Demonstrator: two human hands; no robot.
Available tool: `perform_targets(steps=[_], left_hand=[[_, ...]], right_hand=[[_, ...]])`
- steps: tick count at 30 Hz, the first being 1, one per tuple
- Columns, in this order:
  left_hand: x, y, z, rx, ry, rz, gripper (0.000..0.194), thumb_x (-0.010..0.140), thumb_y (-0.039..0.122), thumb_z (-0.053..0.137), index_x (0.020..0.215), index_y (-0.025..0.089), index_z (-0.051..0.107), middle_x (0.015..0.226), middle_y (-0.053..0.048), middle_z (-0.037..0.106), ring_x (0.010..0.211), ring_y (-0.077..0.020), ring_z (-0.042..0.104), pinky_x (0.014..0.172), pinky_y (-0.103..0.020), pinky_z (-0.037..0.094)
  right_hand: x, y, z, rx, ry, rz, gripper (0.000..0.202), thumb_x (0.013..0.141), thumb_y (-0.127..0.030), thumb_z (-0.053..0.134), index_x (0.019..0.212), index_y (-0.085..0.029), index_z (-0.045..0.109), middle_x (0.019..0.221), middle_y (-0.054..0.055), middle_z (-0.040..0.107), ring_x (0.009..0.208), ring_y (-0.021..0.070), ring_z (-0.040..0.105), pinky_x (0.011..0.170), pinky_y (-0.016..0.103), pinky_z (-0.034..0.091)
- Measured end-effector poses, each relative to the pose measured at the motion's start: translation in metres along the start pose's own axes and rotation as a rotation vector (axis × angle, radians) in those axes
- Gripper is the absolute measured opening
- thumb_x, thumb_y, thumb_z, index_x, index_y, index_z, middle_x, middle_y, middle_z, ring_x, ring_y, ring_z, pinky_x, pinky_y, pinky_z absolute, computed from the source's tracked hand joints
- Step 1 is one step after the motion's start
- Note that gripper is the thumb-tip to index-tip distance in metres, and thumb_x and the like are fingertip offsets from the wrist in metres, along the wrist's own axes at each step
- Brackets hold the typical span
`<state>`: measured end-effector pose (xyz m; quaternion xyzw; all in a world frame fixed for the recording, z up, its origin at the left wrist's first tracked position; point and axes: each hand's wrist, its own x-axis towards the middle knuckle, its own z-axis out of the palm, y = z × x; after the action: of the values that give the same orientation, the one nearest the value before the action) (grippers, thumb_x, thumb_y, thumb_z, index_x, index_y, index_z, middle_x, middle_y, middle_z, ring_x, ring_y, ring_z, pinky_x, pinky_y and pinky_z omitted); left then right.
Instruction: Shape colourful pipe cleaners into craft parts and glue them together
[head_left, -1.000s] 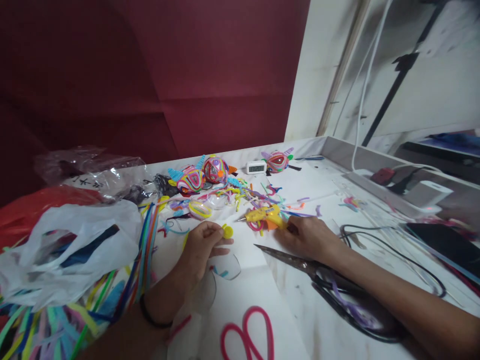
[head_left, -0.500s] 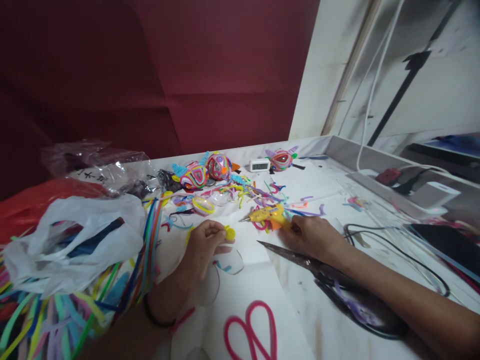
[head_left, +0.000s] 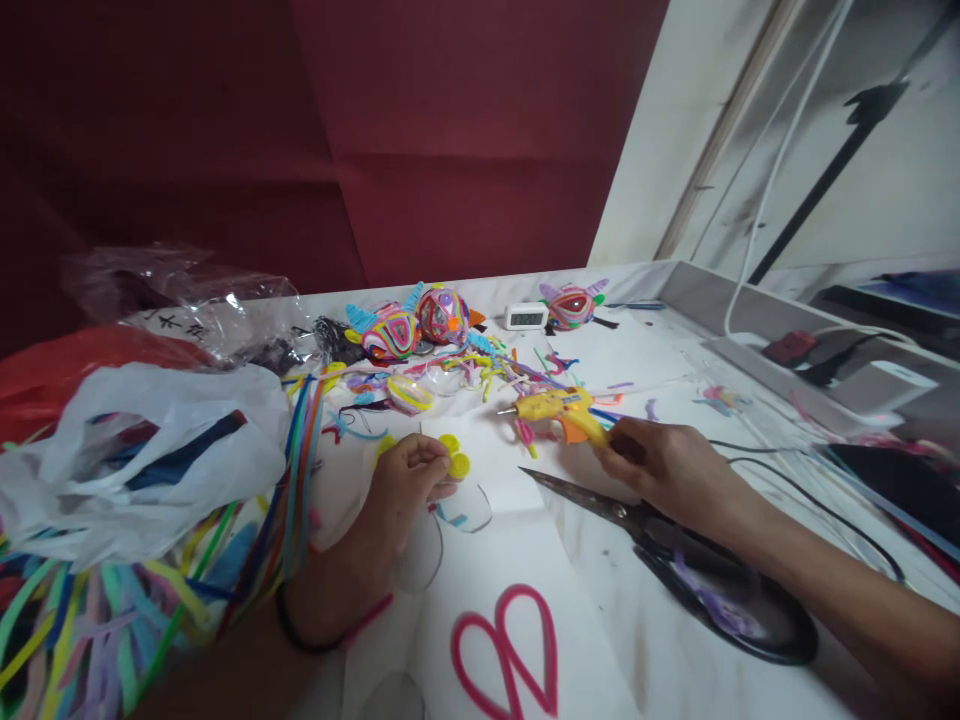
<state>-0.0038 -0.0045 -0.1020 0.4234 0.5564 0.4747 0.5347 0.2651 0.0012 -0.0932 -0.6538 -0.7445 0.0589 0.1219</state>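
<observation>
The left hand [head_left: 405,480] pinches the yellow curls [head_left: 459,466] in nearly closed fingers, while the right hand [head_left: 664,462] curls round the glue gun [head_left: 555,404], which lies sideways, tip pointing left, just right of the curls.

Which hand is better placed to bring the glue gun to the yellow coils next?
Right, I'd judge. The right hand holds the glue gun, its tip pointing leftward, near the yellow coils. The left hand is occupied, its fingers pinching those coils.
</observation>
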Motion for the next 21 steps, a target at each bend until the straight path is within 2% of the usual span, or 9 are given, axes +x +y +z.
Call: perform_targets(steps=[6,10,16,21], left_hand=[[0.001,0.001,0.003,-0.010,-0.029,0.002,0.016,0.057,0.016,0.069,0.070,0.016,0.059,0.079,-0.002,0.060,0.077,-0.0159,0.062,0.073,-0.029,0.054],[0.000,0.010,0.009,-0.002,-0.063,-0.020,0.018,0.057,0.018,0.069,0.072,0.017,0.059,0.082,-0.003,0.063,0.082,-0.0181,0.063,0.073,-0.031,0.055],[0.006,0.029,0.023,0.003,-0.088,0.041,0.023,0.054,0.018,0.073,0.072,0.018,0.058,0.086,-0.005,0.065,0.080,-0.0190,0.064,0.064,-0.029,0.057],[0.017,0.029,0.022,0.010,-0.067,0.070,0.018,0.061,0.019,0.068,0.075,0.016,0.057,0.079,-0.003,0.063,0.072,-0.0162,0.065,0.066,-0.030,0.058]], right_hand=[[-0.004,0.009,-0.009,0.176,0.114,0.035,0.029,0.081,-0.044,0.044,0.068,-0.020,0.055,0.060,0.004,0.063,0.049,0.0148,0.052,0.049,0.025,0.033],[-0.003,0.014,-0.016,0.199,0.189,0.065,0.033,0.081,-0.047,0.044,0.067,-0.020,0.057,0.059,0.003,0.064,0.048,0.0143,0.052,0.048,0.026,0.034],[-0.016,0.010,-0.014,0.175,0.059,0.025,0.032,0.082,-0.047,0.044,0.066,-0.021,0.053,0.060,0.004,0.063,0.049,0.0148,0.052,0.047,0.026,0.033],[-0.031,0.005,-0.002,0.073,0.009,-0.052,0.030,0.085,-0.043,0.042,0.068,-0.021,0.053,0.060,0.003,0.061,0.048,0.0146,0.052,0.048,0.027,0.032]])
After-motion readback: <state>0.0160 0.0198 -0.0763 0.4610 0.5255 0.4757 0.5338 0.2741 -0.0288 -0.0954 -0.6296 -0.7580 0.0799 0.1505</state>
